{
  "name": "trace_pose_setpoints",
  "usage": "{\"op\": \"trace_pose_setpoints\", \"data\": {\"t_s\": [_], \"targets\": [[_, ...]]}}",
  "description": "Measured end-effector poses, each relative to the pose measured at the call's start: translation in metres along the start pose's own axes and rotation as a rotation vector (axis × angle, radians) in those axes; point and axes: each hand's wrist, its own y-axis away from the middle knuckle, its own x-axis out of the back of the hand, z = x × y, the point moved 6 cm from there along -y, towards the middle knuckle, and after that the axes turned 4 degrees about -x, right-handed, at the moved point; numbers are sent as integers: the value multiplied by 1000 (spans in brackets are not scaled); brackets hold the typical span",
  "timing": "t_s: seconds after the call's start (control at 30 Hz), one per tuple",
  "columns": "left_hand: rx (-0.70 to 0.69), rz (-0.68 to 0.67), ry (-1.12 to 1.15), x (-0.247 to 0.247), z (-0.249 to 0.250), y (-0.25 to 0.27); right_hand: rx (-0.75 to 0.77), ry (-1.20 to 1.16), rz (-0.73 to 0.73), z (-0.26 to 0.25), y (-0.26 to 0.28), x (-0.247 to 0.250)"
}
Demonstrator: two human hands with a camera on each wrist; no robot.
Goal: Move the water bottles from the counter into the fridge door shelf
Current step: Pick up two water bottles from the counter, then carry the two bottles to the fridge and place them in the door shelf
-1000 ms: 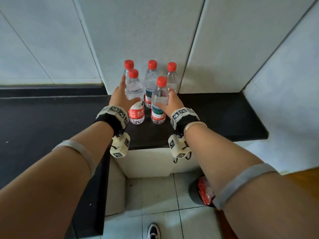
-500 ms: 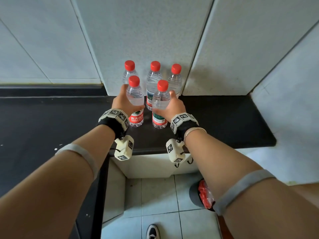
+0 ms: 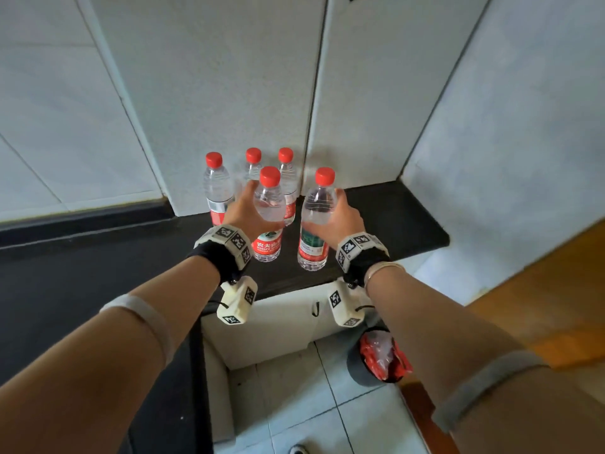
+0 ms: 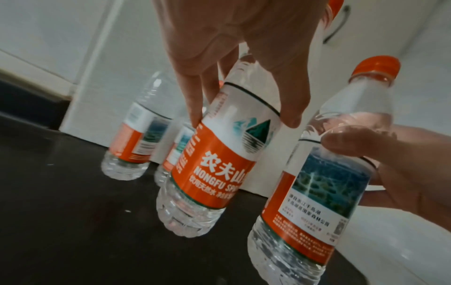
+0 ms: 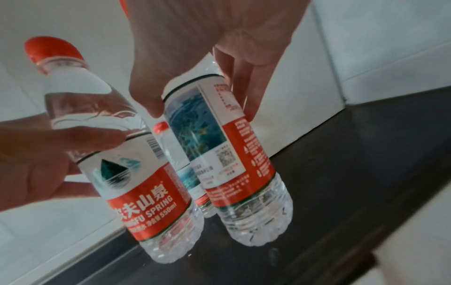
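Note:
Five clear water bottles with red caps and red labels are at the back of a black counter [image 3: 393, 221]. My left hand [image 3: 250, 209] grips the front left bottle [image 3: 269, 221] round its upper body; in the left wrist view that hand [image 4: 244, 108] has its fingers and thumb on the bottle [image 4: 219, 165]. My right hand [image 3: 340, 217] grips the front right bottle [image 3: 315, 224], also seen as the right hand [image 5: 202, 108] on the tilted bottle [image 5: 234, 154]. Both held bottles lean and seem just off the counter. Three bottles [image 3: 216, 188] stand behind against the white panel.
White panels [image 3: 248, 77] rise behind the counter, one with a dark handle [image 4: 338, 25]. Below the counter's front edge is tiled floor [image 3: 304, 404] with a dark bin holding a red bag [image 3: 381, 358]. A wooden surface [image 3: 540, 306] lies to the right.
Both hands have drawn their bottles toward me and apart from each other, away from the back row. The right hand's bottle has shifted further right.

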Motion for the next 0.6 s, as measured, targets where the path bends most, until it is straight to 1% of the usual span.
{"op": "trace_pose_setpoints", "data": {"t_s": [0.17, 0.3, 0.47, 0.6], "targets": [[-135, -138, -4, -30, 54, 31, -116, -58, 124, 41, 48, 50], [-263, -236, -3, -65, 104, 63, -190, -74, 233, 77, 90, 96], [-369, -404, 59, -128, 167, 108, -293, -45, 397, 135, 154, 164], [-506, -553, 68, -188, 219, 156, -407, -75, 532, 192, 219, 217]]}}
